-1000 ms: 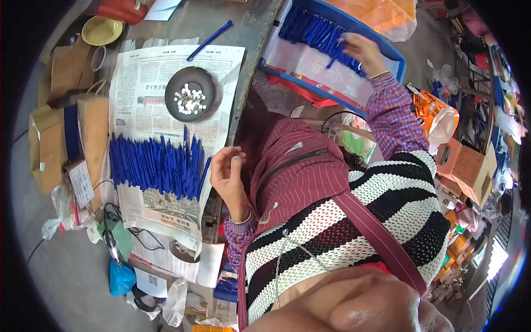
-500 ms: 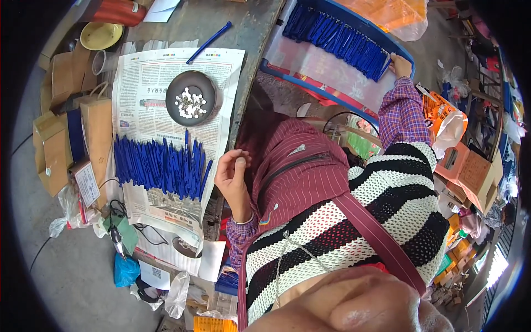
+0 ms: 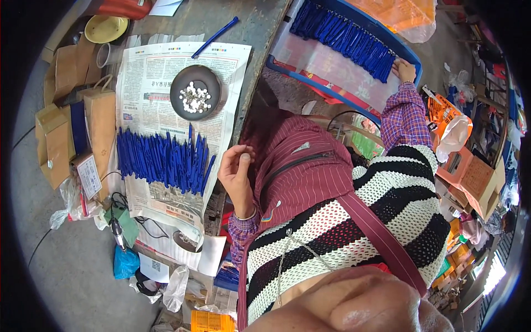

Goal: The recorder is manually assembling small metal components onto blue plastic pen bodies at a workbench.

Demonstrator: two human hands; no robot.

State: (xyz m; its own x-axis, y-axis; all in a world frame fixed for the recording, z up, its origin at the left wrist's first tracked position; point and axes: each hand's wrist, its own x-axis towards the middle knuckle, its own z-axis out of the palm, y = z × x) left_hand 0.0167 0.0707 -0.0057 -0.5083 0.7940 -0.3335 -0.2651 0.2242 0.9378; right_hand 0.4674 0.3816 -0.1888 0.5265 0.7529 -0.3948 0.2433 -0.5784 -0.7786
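Seen from above at a cluttered workbench, our left hand hovers at the centre of the frame, just off the bench edge, fingers curled loosely inward with the thumb tip against the fingertips; whether anything small is pinched there we cannot tell. Just to its left lies a row of blue pen barrels spread side by side on a newspaper that covers the bench at left of centre. Above that row, toward the upper middle, sits a dark round dish holding small white pieces. A single blue pen lies slantwise on the bare bench top at the upper edge.

Our right hand reaches to the upper right, its fingers bent down onto the far end of a second batch of blue barrels (these are heaped in a blue-rimmed tray lined with pale sheeting). The fingers touch the barrels, though we cannot see that any is gripped.

Brown cardboard boxes stand along the left of the frame, a yellow bowl in the upper left corner, and an orange packet lies at right, below the tray.
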